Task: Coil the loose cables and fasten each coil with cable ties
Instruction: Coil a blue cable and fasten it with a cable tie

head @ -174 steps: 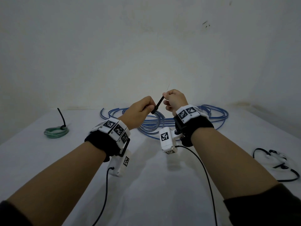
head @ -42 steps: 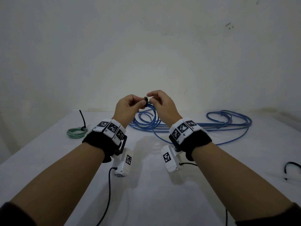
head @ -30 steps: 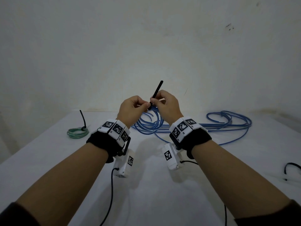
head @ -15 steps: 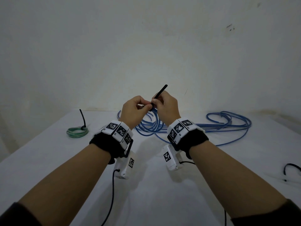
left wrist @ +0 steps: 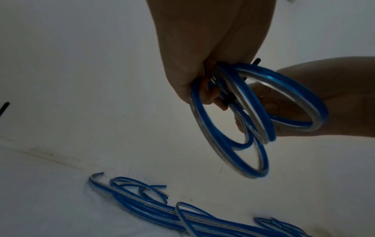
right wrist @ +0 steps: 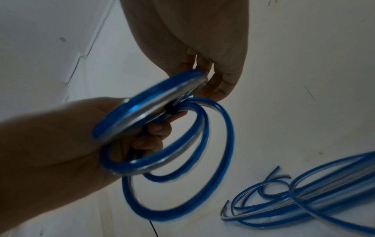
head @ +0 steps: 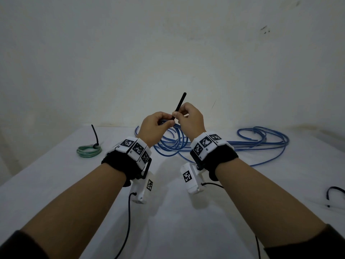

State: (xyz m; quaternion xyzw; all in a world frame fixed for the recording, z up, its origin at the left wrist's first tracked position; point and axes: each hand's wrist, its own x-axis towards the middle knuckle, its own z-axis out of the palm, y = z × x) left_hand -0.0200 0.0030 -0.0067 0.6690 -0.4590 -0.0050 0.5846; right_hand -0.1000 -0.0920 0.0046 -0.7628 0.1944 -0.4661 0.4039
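Both hands are raised above the table, close together. My left hand [head: 168, 123] grips a small coil of blue cable [left wrist: 253, 120], whose loops hang below the fingers [head: 172, 142]. A black cable tie [head: 180, 105] is looped round the bundle [right wrist: 171, 110], and its tail stands up and to the right. My right hand [head: 176, 115] pinches that tail just above the coil. The tie's head is hidden between the fingers.
More loose blue cable [head: 261, 140] lies in long loops on the white table behind and right of the hands. A green coil [head: 89, 151] with a black tie sticking up sits at the back left. A black cable [head: 334, 193] lies at the right edge.
The tie's tail has come up out of the hands since 1.4 s ago, and now stands a little more upright than half a second ago. Both hands stay together at the coil.
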